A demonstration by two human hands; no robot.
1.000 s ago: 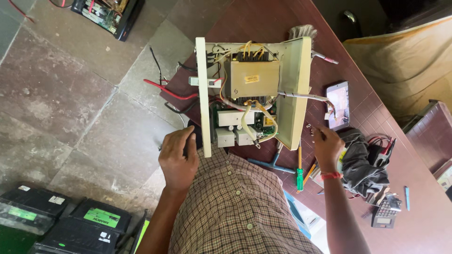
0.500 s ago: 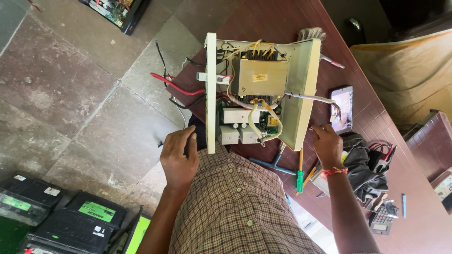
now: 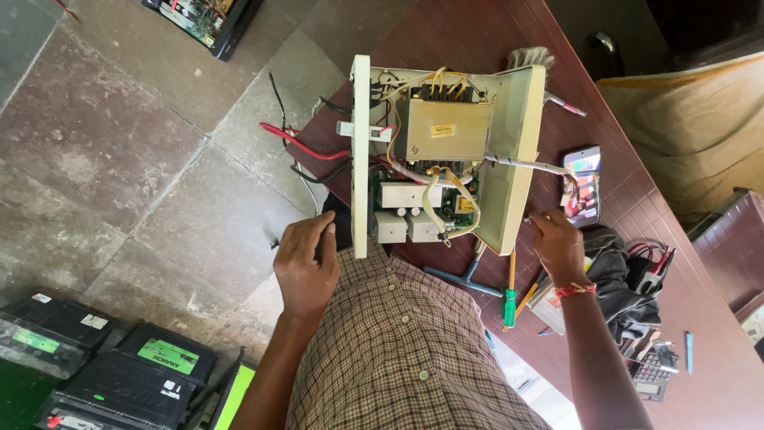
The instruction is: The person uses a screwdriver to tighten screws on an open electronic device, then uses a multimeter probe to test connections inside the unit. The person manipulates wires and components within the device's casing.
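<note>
Your left hand (image 3: 305, 267) has slid up to clasp the near corner of the opened inverter chassis (image 3: 446, 163) at the bench's (image 3: 477, 48) left edge, while your right hand (image 3: 557, 243) stays pinched at its right panel.
</note>
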